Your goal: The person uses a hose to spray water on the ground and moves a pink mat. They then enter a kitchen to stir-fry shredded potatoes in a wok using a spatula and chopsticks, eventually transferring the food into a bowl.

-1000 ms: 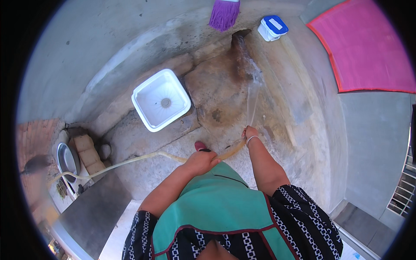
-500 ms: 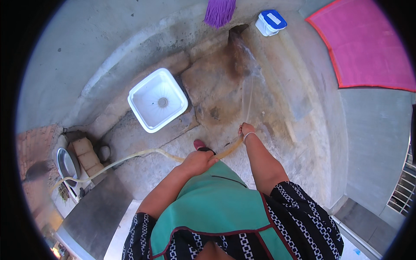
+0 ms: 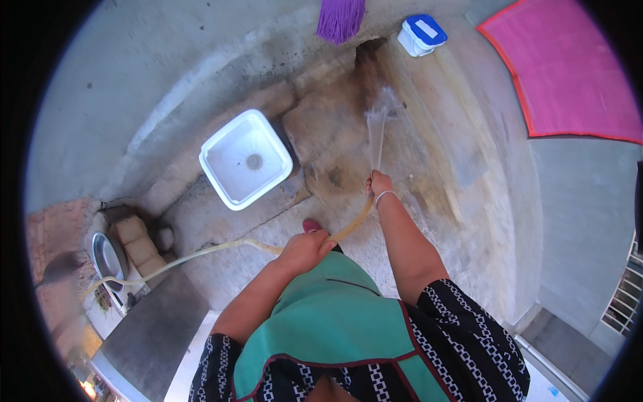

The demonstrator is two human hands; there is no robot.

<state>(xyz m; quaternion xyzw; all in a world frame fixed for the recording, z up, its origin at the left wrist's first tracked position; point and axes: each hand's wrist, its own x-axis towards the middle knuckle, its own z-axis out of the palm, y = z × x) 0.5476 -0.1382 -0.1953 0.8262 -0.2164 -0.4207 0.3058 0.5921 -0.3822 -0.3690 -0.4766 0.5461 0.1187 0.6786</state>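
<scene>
A yellowish hose [image 3: 213,250] runs from the lower left across my front. My left hand [image 3: 305,250] is closed round its middle, close to the green apron. Farther out, my right hand [image 3: 380,183], with a bracelet at the wrist, grips the hose's end. Water [image 3: 376,137] shoots away from that end and splashes on the wet concrete floor [image 3: 328,137]. Left of the spray sits a white square basin [image 3: 224,189] with a drain in its bottom.
A white bucket with a blue lid [image 3: 418,45] stands at the far wall, near a purple mop head [image 3: 340,21]. At right hangs a pink cloth [image 3: 569,74]. A metal bowl [image 3: 107,258] and blocks [image 3: 139,244] are at left, by a dark slab [image 3: 157,335].
My right hand has moved slightly away from me with the hose end. The water now lands nearer, short of the dark hole at the wall. My left hand stays on the hose.
</scene>
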